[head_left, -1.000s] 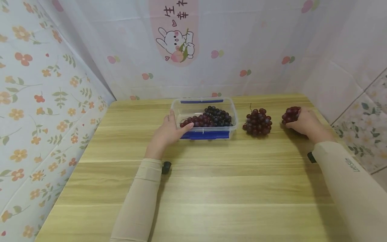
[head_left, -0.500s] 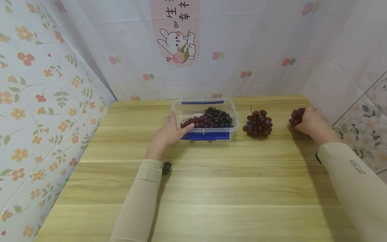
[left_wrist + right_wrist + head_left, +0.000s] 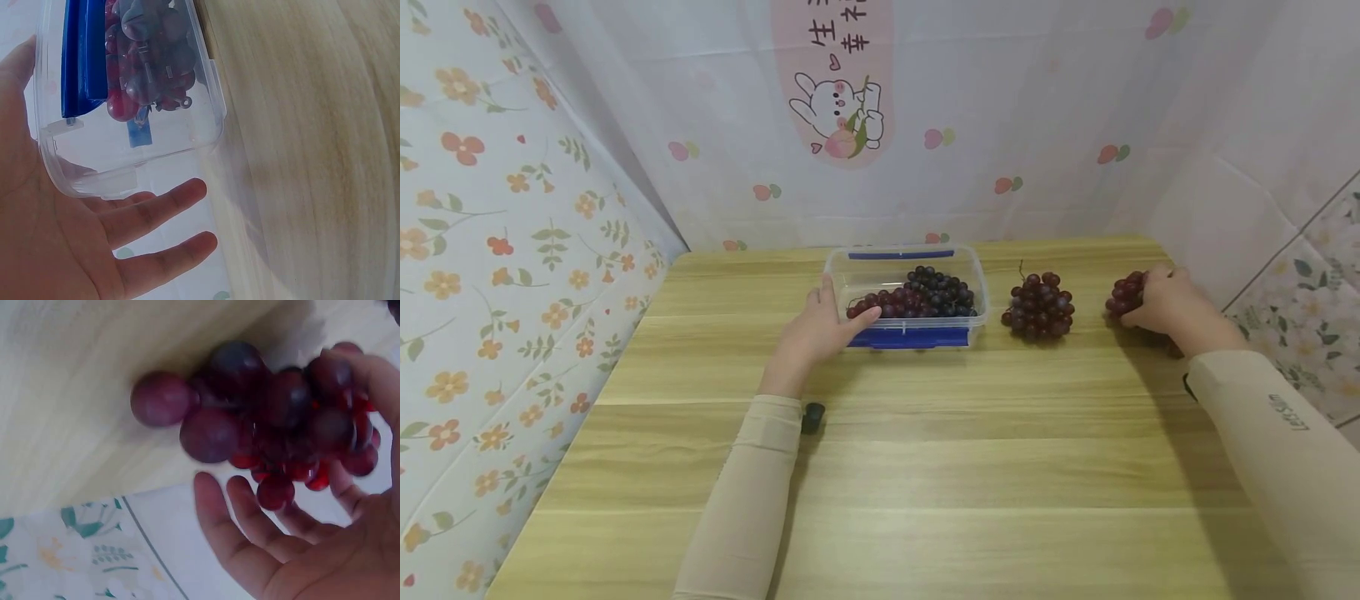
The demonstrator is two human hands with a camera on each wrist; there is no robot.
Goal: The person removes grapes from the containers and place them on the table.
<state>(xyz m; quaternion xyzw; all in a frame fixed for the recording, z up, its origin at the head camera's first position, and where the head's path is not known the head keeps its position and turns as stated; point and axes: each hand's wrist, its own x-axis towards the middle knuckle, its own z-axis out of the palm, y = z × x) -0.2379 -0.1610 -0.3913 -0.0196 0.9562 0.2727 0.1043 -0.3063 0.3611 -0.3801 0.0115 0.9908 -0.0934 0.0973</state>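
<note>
In the head view a clear plastic container [image 3: 842, 287] with blue clips stands at the back of the table. Inside lie a bunch of red grapes [image 3: 887, 302] and a bunch of black grapes [image 3: 951, 292]. My left hand [image 3: 816, 333] rests against its left end, thumb over the front rim. Its other fingers look fairly straight in the left wrist view, with two fingers [image 3: 156, 215] off the plastic. Farther right, my right hand [image 3: 1180, 312] holds another bunch of red grapes [image 3: 275, 419] low over the table, thumb and fingers around it; the palm partly hides it.
Between the container and my right hand a dark red bunch of grapes [image 3: 1039, 307] lies on the wooden table [image 3: 925, 467], stem toward the back. A patterned white curtain [image 3: 1037, 100] hangs behind, and floral cloth [image 3: 512, 275] covers the left side.
My right hand has moved right with the grapes, then slightly back left over the last half second. My left hand and the container have stayed in place.
</note>
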